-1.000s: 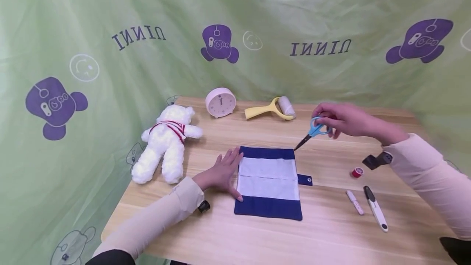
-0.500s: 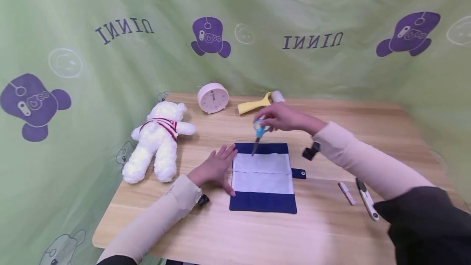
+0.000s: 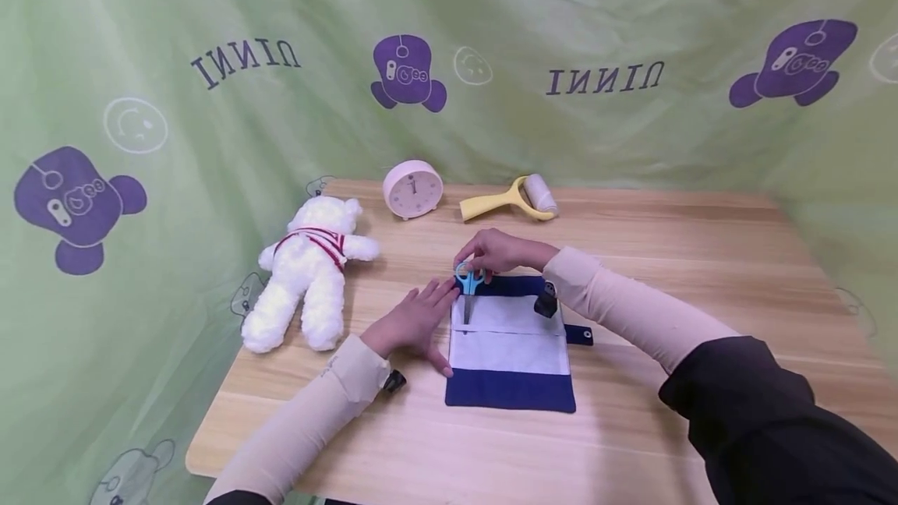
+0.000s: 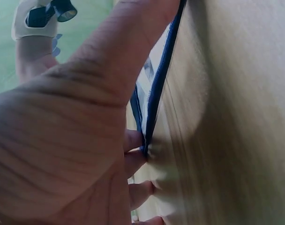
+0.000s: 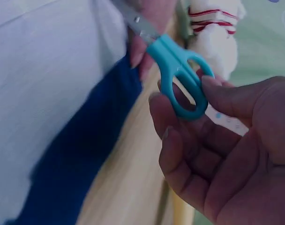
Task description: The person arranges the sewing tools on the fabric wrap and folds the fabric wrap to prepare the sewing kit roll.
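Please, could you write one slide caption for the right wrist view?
The right hand holds turquoise scissors by the handles; navy-and-white cloth fills the left, a white plush toy the background.

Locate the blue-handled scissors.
In the head view, the scissors are near the center, held in the right hand over the left part of the navy-and-white cloth, beside the left hand.

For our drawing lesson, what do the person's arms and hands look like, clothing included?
Pale beige fabric sleeves reach both wrists, with black fabric higher up. A small black device sits at each wrist. The left hand and right hand are bare.
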A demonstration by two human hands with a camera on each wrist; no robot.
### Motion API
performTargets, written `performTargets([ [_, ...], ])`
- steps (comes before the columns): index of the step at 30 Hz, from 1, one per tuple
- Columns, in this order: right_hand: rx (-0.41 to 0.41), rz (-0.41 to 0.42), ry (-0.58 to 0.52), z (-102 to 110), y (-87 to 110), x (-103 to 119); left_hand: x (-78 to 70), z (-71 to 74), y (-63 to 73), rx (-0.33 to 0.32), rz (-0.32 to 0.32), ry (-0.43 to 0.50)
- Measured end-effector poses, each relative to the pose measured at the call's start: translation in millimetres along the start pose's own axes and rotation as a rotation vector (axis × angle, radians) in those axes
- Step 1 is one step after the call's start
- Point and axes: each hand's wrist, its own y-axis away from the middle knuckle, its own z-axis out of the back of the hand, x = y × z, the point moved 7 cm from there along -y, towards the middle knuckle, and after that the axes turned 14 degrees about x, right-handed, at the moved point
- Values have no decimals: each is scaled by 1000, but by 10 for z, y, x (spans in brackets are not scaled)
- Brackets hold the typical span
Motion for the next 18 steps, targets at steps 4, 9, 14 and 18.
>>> performTargets([
  [4,57,4,-12,-118,-56,-65,5,-10,-8,29,-1,8],
  [9,112,23,-17,-302,-116,-97,20,-39,-6,60,25,19],
  [14,90,43,-38,-406,-101,-140,9,-59,-27,73,33,24],
  [18,52,31,-51,-449,-63,-153,-5,-48,-37,53,26,27],
])
